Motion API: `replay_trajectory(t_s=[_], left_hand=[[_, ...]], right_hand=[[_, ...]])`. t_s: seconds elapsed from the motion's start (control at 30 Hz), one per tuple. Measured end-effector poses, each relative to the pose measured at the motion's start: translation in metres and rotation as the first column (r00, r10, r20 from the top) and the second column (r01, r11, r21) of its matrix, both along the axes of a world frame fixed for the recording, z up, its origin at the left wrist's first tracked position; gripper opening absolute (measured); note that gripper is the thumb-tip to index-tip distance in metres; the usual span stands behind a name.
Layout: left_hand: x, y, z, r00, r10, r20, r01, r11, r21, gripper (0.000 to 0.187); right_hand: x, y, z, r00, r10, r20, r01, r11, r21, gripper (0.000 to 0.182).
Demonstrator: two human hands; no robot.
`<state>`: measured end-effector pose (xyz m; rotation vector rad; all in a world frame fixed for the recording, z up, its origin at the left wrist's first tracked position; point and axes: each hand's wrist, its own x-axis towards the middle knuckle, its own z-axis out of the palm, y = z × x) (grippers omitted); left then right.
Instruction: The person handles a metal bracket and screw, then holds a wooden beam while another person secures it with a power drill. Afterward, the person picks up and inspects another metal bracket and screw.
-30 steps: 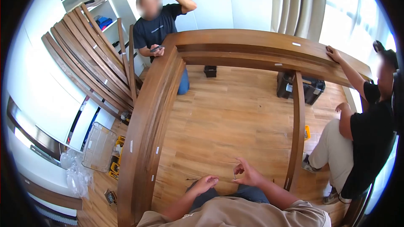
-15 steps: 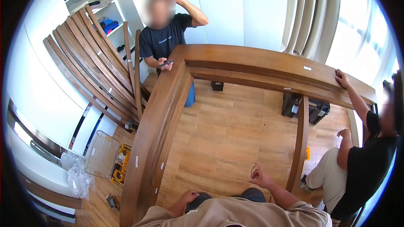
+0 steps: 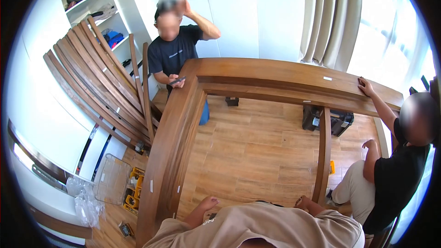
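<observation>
My left hand (image 3: 210,202) is held low in front of me, left of my torso, with its fingers loosely curled together and nothing showing in them. My right hand (image 3: 303,202) hangs close to my body, partly hidden by my shirt, near the lower end of the frame's wooden crossbar (image 3: 324,156). Around me stands a large brown wooden frame (image 3: 167,142) with small white labels; neither hand touches it.
Across the frame, a person (image 3: 172,55) holds a dark phone-like object (image 3: 177,81). Another person (image 3: 399,165) at the right rests a hand on the far beam (image 3: 294,70). Curved wooden strips (image 3: 98,76) lean at left. A black case (image 3: 341,121) and yellow organizer (image 3: 133,188) sit on the floor.
My right hand has dropped from in front of me toward my body. My left hand has risen slightly in view, and the camera view has shifted.
</observation>
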<state>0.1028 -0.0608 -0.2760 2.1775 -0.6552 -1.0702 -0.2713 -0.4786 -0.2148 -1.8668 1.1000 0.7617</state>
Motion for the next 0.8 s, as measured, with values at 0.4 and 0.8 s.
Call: replay_trajectory(t_s=[0.4, 0.8], left_hand=[[0.002, 0.006, 0.024, 0.999, 0.003, -0.037, 0.0, 0.997, 0.075, 0.035], [0.0, 0.011, 0.044, 0.998, -0.031, -0.052, 0.035, 0.996, 0.086, 0.034]], right_hand=[[0.043, -0.009, 0.001, 0.995, 0.031, 0.092, -0.038, 0.996, 0.08, 0.081], [0.027, -0.008, -0.013, 0.995, -0.011, 0.097, 0.007, 0.999, 0.048, 0.105]])
